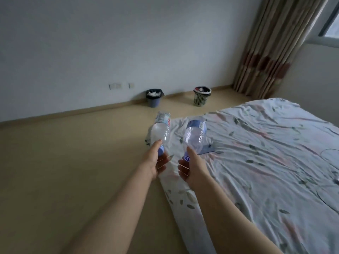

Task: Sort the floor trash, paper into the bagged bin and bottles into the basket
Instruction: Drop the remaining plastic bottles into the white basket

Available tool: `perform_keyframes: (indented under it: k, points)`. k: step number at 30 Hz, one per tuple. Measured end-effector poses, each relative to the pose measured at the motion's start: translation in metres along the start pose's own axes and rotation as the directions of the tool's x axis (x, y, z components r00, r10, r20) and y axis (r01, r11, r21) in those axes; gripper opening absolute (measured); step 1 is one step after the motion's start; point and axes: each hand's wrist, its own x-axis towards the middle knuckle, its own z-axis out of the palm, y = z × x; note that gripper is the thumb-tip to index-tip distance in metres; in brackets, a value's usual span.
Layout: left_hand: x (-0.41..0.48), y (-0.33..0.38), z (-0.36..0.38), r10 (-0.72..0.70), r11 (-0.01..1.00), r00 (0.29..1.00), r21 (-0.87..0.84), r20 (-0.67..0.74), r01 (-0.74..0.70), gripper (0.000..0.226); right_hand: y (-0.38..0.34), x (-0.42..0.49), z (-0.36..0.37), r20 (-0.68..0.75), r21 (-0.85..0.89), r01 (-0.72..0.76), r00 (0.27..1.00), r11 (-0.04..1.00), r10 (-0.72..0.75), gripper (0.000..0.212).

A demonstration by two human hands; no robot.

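1. While both arms are stretched out ahead of me, I log the left hand (156,160) with its fingers curled round the cap end of the first bottle (161,129), which is clear plastic with a white label. Its base points away, toward the wall.
2. The right hand (190,167) grips the second bottle (195,132) at the neck in the same way. This one is clear with a blue label band, and its base also points away.
3. The bottles are side by side in the air, near each other but not touching.
4. The second bottle is over the near corner of the bed (266,162), which has a rumpled pale sheet with a leaf print. The first is just off the bed's edge, over the tan floor (64,153).
5. The bagged bin (153,99) stands on the floor against the far wall. It has a black liner, and white crumpled paper (153,93) shows at the top.
6. The basket (201,99), with lattice sides, stands to the right of the bin and well apart from it. I cannot make out its contents.
7. A striped curtain (266,52) hangs in the far right corner.
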Motion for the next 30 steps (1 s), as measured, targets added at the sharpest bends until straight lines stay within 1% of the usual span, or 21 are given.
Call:
perform_keyframes:
  k: [2,5,7,10,12,17,21,25,28,30]
  points:
    - [0.033,0.038,-0.023,0.023,0.999,0.999,0.032,-0.024,-0.022,0.031,-0.008,0.023,0.052,0.027,0.003,-0.018,0.999,1.0,0.018,0.03]
    - [0.072,0.085,-0.049,0.059,0.996,0.996,0.075,-0.068,-0.054,0.031,-0.02,0.053,0.111,0.06,-0.007,-0.019,0.998,1.0,0.019,0.031]
    - [0.1,0.112,-0.061,0.068,0.996,0.994,0.065,-0.081,-0.063,0.03,-0.028,0.076,0.144,0.074,-0.028,-0.012,0.997,1.0,0.014,0.03]
    - [0.136,0.14,-0.077,0.041,0.998,0.996,0.043,-0.082,-0.037,0.029,-0.037,0.11,0.185,0.056,-0.047,-0.035,0.998,0.998,0.037,0.028]
    - [0.157,0.156,-0.087,0.037,0.999,0.995,0.029,-0.096,-0.034,0.03,-0.043,0.131,0.21,0.056,-0.055,-0.049,0.997,0.997,0.052,0.03]
    - [0.227,0.204,-0.112,0.064,0.997,0.981,-0.021,-0.185,-0.069,0.033,-0.061,0.194,0.28,0.151,-0.088,-0.078,0.984,0.993,0.091,0.033]
    - [0.295,0.259,-0.105,0.095,0.994,0.971,-0.028,-0.217,-0.104,0.034,-0.099,0.263,0.327,0.196,-0.108,-0.078,0.976,0.991,0.098,0.033]
    - [0.357,0.319,-0.084,0.111,0.993,0.97,-0.019,-0.217,-0.118,0.035,-0.152,0.331,0.367,0.203,-0.122,-0.066,0.975,0.99,0.09,0.031]
    - [0.399,0.354,-0.074,0.142,0.989,0.965,-0.011,-0.22,-0.148,0.036,-0.183,0.37,0.398,0.24,-0.143,-0.047,0.967,0.989,0.081,0.031]
    - [0.429,0.374,-0.068,0.129,0.991,0.966,-0.013,-0.225,-0.135,0.036,-0.197,0.397,0.415,0.254,-0.165,-0.071,0.961,0.984,0.112,0.031]
